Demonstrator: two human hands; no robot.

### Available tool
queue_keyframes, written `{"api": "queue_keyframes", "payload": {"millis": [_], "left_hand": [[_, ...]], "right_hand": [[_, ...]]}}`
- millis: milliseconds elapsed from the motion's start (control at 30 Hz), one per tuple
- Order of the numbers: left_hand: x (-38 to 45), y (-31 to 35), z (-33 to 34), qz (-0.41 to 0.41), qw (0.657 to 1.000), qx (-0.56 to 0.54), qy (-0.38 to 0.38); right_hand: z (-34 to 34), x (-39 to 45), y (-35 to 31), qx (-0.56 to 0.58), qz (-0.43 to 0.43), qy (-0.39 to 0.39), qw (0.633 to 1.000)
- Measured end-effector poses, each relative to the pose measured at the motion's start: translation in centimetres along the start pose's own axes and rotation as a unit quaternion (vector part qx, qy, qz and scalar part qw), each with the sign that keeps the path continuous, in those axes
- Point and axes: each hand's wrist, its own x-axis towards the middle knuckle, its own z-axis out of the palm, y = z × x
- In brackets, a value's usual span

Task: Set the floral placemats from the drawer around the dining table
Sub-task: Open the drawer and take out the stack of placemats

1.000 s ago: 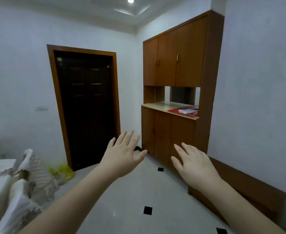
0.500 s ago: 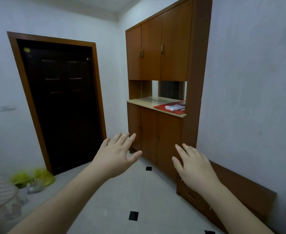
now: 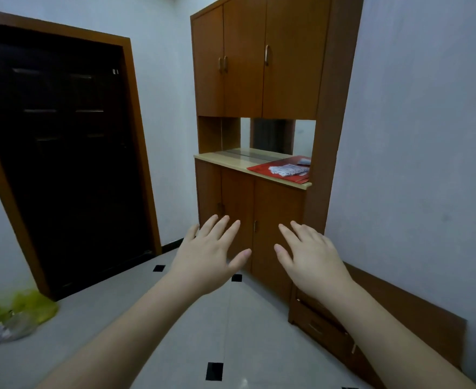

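White walls (image 3: 416,136), pale gray floor (image 3: 135,327) w/ small black squares. Dark door (image 3: 59,153) in a brown frame on the left. Tall brown cupboard (image 3: 259,66) w/ a shelf, red paper (image 3: 276,171) on it. Low brown drawer unit (image 3: 394,327) beside it. Yellow bags (image 3: 20,310) on floor.

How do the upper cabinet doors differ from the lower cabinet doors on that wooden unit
The upper cabinet doors sit above the open shelf and look taller; the lower cabinet doors sit below it, reaching to the floor. The upper doors carry long vertical bar handles that are easy to see; the lower doors show only small handles near their meeting edges. The upper doors are in full view, while both hands partly cover the lower ones. All are closed and of the same brown wood.
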Motion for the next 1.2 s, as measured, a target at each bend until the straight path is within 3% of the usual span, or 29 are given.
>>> {"api": "queue_keyframes", "payload": {"millis": [100, 300, 933, 1200], "left_hand": [[4.1, -1.3, 1.5, 0.023, 0.999, -0.001, 0.022], [11.2, -0.1, 6.4, 0.067, 0.997, -0.028, -0.012], [39.0, 11.8, 19.3, 0.165, 0.985, -0.025, 0.053], [46.9, 11.4, 27.6, 0.24, 0.97, -0.038, 0.01]], "right_hand": [[1.1, 3.0, 0.3, -0.007, 0.017, 0.007, 1.0], [4.1, 7.6, 4.3, -0.02, 0.06, -0.003, 0.998], [14.2, 24.9, 26.9, -0.038, 0.144, -0.021, 0.989], [20.7, 32.1, 30.3, -0.036, 0.166, -0.007, 0.986]]}}
